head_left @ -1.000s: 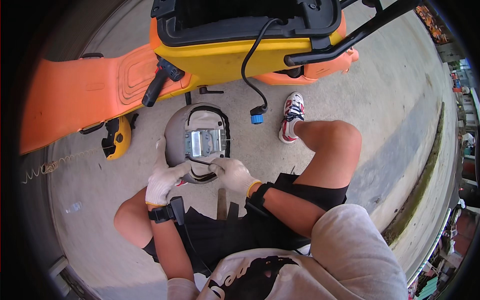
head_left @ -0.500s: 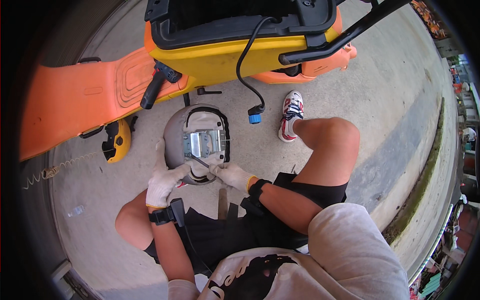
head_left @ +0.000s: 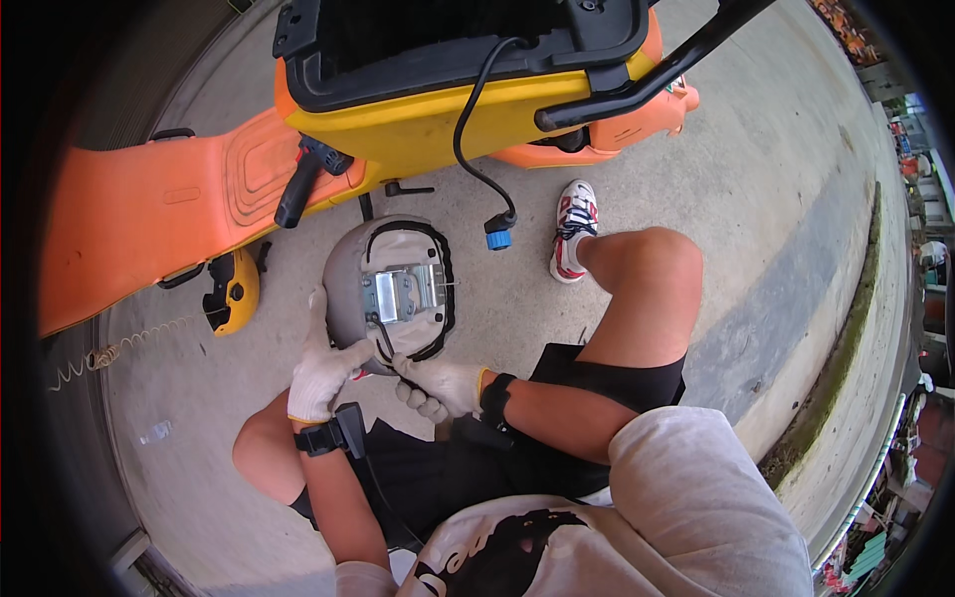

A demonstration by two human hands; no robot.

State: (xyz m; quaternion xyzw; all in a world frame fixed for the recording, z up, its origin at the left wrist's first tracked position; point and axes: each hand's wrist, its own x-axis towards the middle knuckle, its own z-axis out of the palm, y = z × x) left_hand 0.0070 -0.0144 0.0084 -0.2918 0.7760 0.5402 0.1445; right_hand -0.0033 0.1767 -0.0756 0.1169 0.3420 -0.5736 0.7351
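Observation:
A grey rounded seat [head_left: 343, 279] stands before me with its underside facing me, showing a black rim and a silver metal bracket [head_left: 403, 292]. My left hand [head_left: 323, 373], in a white knitted glove, grips the seat's lower left side. At the seat's bottom, my gloved right hand [head_left: 433, 388] has its fingers closed on a thin dark bar tool [head_left: 383, 338], like a hex key, whose upper part reaches toward the bracket's lower left corner. How the tool's tip meets the bracket is too small to tell.
An orange and yellow scooter [head_left: 418, 139] spans the top, with a black drill [head_left: 303, 184] on it and a hanging cable with blue connector [head_left: 497, 239]. A yellow helmet-like object [head_left: 237, 298] with coiled cord lies left. My sneakered foot [head_left: 575, 224] is right; clutter [head_left: 930, 448] lines the far right.
My right hand has moved down and left, swinging the tool from a slant to nearly upright, its lower fingers now curled below the seat. My left hand stays on the seat.

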